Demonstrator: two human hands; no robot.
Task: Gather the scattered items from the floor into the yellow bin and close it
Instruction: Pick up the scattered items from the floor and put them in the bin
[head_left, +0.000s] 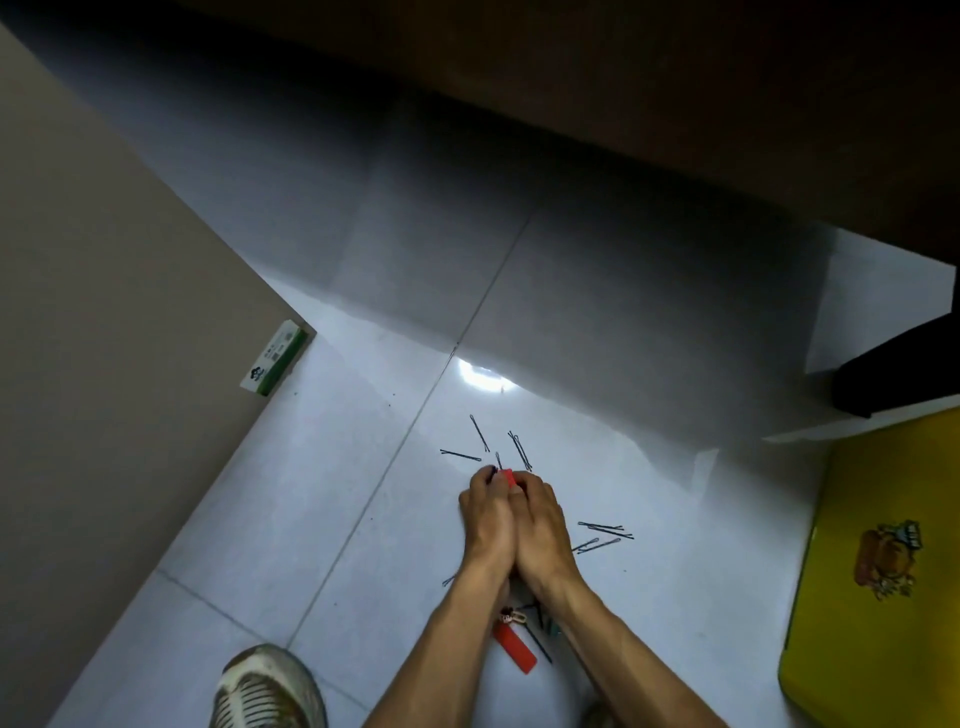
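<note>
Both my hands are together low on the white tile floor. My left hand (485, 512) and my right hand (540, 519) pinch a small red clip (508, 476) between their fingertips. Several black hairpins (480, 435) lie scattered beyond my fingers, and more hairpins (605, 531) lie to the right of my right wrist. Another red clip (515, 650) lies between my forearms beside a small trinket and a few pins. The yellow bin (878, 582) with a printed picture on it stands at the right edge; whether it is open I cannot tell.
A green and white box (275, 358) leans against the beige wall on the left. My shoe (267, 688) is at the bottom left. A dark furniture leg (893, 374) and dark furniture stand behind, above the bin.
</note>
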